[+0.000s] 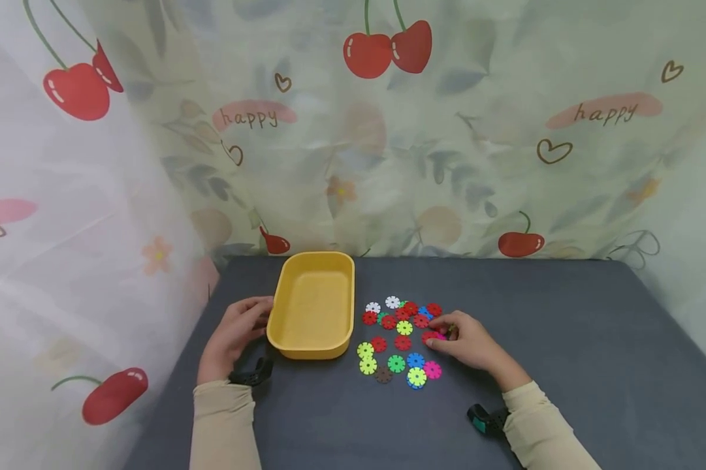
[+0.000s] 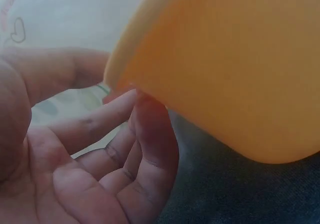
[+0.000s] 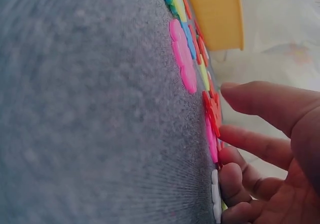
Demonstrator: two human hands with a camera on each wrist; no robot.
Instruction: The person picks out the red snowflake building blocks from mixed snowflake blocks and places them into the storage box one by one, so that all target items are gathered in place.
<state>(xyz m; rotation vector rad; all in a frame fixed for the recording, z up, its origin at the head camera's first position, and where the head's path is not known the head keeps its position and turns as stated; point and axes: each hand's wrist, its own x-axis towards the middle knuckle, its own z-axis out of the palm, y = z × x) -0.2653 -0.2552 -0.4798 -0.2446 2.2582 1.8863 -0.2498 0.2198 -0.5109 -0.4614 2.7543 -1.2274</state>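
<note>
A yellow plastic tub [image 1: 311, 352] stands on the dark table. At its left side my left hand [image 1: 240, 328] holds the rim; in the left wrist view, fingertips [image 2: 152, 116] bend against the outer wall below the rim. Many flat, notched plastic discs lie right of the tub. Over their right edge is my right hand [image 1: 467, 339], thumb and fingers apart. In the right wrist view its fingers come down at a red disc [image 3: 211, 114], a pink disc [image 3: 211, 141] and a white disc [image 3: 216, 196]. The thumb stands off the discs.
Other discs lie flat, some overlapping: a green disc [image 1: 396, 363], a brown disc [image 1: 383, 374], a magenta disc [image 1: 432, 370] and a white disc [image 1: 392, 302]. A cherry-printed curtain [image 1: 400, 183] hangs along the table's back edge. Each wrist wears a black strap.
</note>
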